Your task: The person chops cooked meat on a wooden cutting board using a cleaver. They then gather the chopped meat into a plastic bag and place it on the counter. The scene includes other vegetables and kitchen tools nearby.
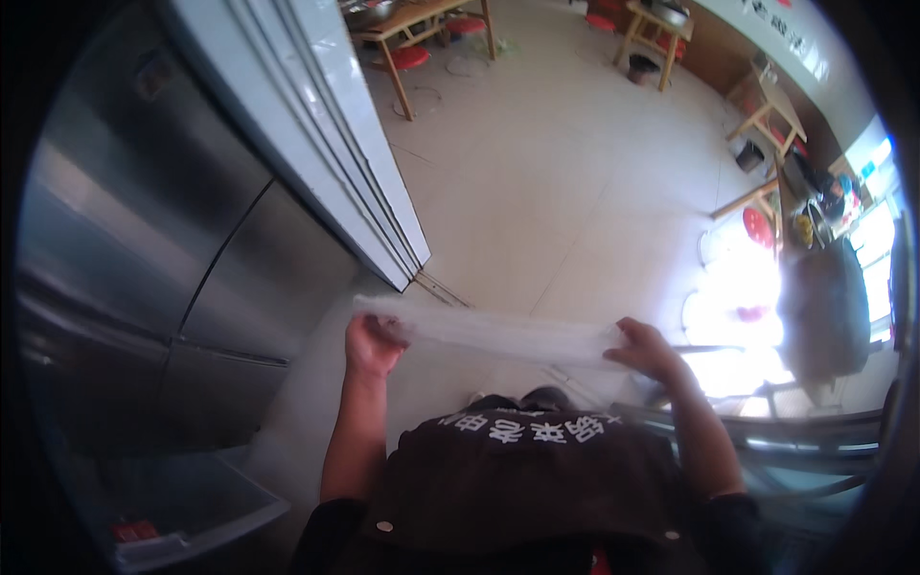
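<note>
A whitish, translucent strip [503,336], probably plastic film or a bag, stretches between my two hands in front of the apron. My left hand [375,346] grips its left end, fingers curled over the edge. At the other end, my right hand [647,350] pinches it between thumb and fingers. The strip is blurred, and its lower edge is hard to make out against the floor. Below it I see my dark apron [532,481], which bears white writing.
A steel refrigerator [237,287] stands at left, with a translucent drawer or bin [237,532] low beside it. A white door frame [345,144] rises ahead. Farther off are wooden tables [424,16], red stools [410,57] and a person [837,198]. Metal rails [805,431] lie at right.
</note>
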The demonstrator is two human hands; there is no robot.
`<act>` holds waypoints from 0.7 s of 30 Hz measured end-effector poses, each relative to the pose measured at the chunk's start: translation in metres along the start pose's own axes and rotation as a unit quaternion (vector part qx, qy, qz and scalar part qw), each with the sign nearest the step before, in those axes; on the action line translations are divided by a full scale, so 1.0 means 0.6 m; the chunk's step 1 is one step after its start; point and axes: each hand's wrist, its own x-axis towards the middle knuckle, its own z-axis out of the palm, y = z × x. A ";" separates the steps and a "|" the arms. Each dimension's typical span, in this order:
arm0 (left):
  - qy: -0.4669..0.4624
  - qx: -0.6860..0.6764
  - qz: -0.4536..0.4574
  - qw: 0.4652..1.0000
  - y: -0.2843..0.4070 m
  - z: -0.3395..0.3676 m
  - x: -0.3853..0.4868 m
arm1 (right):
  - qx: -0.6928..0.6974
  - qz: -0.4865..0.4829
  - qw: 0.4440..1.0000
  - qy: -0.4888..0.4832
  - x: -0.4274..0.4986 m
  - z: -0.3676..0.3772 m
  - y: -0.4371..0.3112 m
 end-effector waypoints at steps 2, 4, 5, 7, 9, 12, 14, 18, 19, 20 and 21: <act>-0.125 -0.052 -0.038 0.990 0.015 0.082 0.059 | 0.053 0.052 0.997 0.007 0.049 -0.009 0.025; -0.180 -0.018 -0.096 0.979 0.032 0.151 0.119 | 0.148 0.076 0.984 0.064 0.108 -0.018 0.054; -0.218 -0.007 -0.126 0.968 0.031 0.184 0.149 | 0.196 0.137 0.967 0.093 0.135 -0.029 0.071; -0.187 0.045 -0.126 0.973 0.033 0.232 0.202 | 0.365 0.131 0.914 0.120 0.187 -0.052 0.093; -0.158 0.103 -0.097 0.977 0.047 0.279 0.256 | 0.502 0.121 0.845 0.135 0.252 -0.087 0.098; -0.157 0.144 -0.061 0.975 0.059 0.356 0.316 | 0.555 0.113 0.820 0.087 0.349 -0.153 0.080; -0.273 0.134 -0.081 0.949 0.067 0.412 0.350 | 0.583 0.130 0.800 0.050 0.412 -0.210 0.062; -0.193 0.105 -0.032 0.975 0.084 0.524 0.393 | 0.654 -0.002 0.752 -0.078 0.529 -0.332 0.034; -0.212 0.076 0.016 0.974 0.083 0.554 0.403 | 0.674 -0.041 0.731 -0.098 0.554 -0.361 0.030; -0.237 0.059 0.064 0.968 0.083 0.582 0.414 | 0.693 -0.079 0.707 -0.118 0.585 -0.381 0.021; -0.265 0.064 0.113 0.956 0.085 0.610 0.427 | 0.635 -0.129 0.756 -0.093 0.617 -0.399 0.013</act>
